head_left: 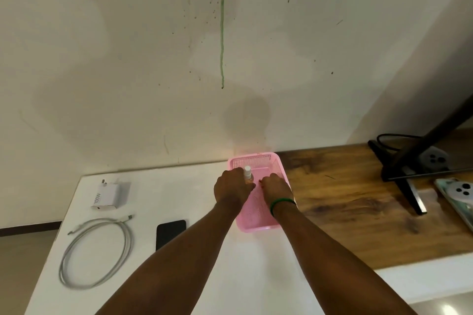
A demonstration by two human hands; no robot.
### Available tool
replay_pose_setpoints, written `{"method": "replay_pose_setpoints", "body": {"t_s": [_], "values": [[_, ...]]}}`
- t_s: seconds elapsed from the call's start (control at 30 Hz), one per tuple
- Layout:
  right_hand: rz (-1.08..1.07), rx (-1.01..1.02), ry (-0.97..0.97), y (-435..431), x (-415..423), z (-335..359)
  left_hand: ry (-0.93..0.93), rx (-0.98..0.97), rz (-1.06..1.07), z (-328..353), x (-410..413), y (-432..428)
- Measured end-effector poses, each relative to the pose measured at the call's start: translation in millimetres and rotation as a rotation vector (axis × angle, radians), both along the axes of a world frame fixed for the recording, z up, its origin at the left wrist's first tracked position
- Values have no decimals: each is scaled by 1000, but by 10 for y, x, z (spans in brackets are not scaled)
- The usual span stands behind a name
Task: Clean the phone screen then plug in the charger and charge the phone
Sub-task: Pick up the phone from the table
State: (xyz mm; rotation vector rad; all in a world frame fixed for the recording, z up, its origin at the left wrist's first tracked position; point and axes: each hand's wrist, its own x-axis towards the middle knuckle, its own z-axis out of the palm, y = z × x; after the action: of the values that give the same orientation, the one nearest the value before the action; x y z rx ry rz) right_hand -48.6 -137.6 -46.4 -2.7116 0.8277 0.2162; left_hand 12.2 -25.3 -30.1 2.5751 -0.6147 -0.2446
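your left hand (pixel 233 188) is gripping the small white-capped spray bottle (pixel 247 173) | right hand (pixel 275 186) is sitting in the pink mesh basket (pixel 257 227), grip unclear tbh

"100W" on the side of the white charger (pixel 105 197).

Charger (pixel 106 195) behind cable (pixel 96 253) — phone (pixel 170 233) right (on table (pixel 179 192))

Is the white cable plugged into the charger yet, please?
Unplugged: the cable lies coiled, both ends free, apart from the charger.
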Motion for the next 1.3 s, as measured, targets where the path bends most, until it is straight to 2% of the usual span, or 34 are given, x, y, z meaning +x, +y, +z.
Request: {"method": "replay_pose_setpoints", "body": {"t_s": [0.33, 0.43, 0.67, 0.8, 1.03, 1.3], "values": [[-109, 114, -267, 113, -156, 232, -162, -157, -79, 272, -125, 260], [-78, 91, -353, 236, -381, 360, -207, -177, -126, 415, -291, 427], [-83, 93, -540, 701, -1172, 578, -179, -233, -123, 499, -963, 974], [-98, 133, -515, 931, -1511, 508, -113, -174, -131, 332, -1316, 1249], [-83, 142, -307, 1066, -1775, 151, 19, -75, -122, -26, -1559, 1427], [-61, 99, -188, 973, -1803, -79, 33, -35, -127, -116, -1547, 1412]]}}
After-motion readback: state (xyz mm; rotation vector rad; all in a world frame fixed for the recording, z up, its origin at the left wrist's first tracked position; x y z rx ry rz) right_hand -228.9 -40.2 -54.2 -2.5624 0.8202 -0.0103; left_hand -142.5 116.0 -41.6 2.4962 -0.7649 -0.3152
